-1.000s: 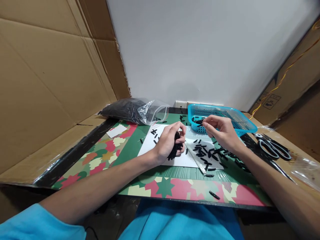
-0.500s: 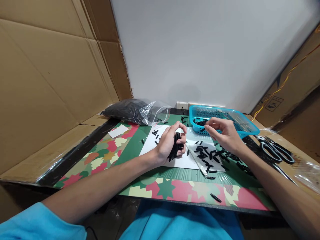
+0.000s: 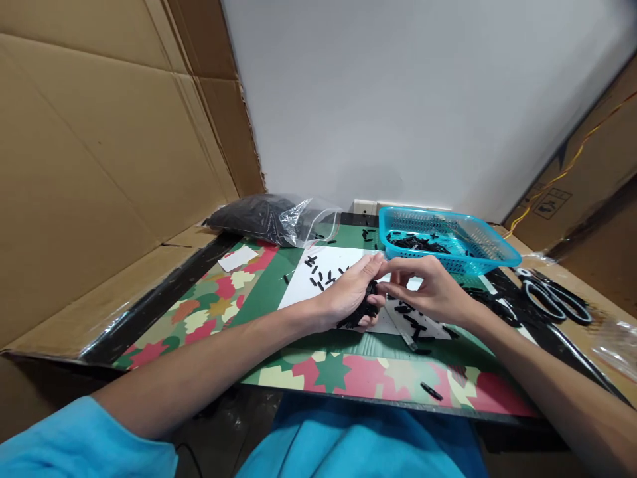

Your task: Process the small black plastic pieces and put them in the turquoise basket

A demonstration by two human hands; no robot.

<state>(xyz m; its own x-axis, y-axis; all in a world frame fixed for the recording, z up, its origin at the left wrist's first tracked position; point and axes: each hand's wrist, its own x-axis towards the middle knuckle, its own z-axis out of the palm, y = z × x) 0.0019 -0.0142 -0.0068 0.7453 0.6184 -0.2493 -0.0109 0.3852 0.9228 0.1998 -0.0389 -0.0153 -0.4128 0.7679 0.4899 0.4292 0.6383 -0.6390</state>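
My left hand [image 3: 351, 295] is closed around a thick bundle of small black strips [image 3: 355, 315], above a white sheet of paper [image 3: 301, 289]. Thumb and fingers of my right hand [image 3: 430, 285] are pinched together and meet the left fingertips at the bundle's upper side. Whatever the right fingers hold is hidden. Under and beside the hands, more loose black strips [image 3: 328, 277] lie scattered on the paper. Just behind my right hand stands a blue plastic basket [image 3: 478, 265] with a heap of black strips [image 3: 418, 244] in it.
Behind the left hand lies a clear zip bag [image 3: 259, 219] filled with black material. Scissors [image 3: 552, 299] with grey-white handles lie on the right. Cardboard walls [image 3: 109, 133] flank the table. One black strip [image 3: 430, 391] rests near the front edge.
My right hand has moved left from beside the basket to the bundle in my left hand. The left hand has shifted slightly right, still closed around the strips.
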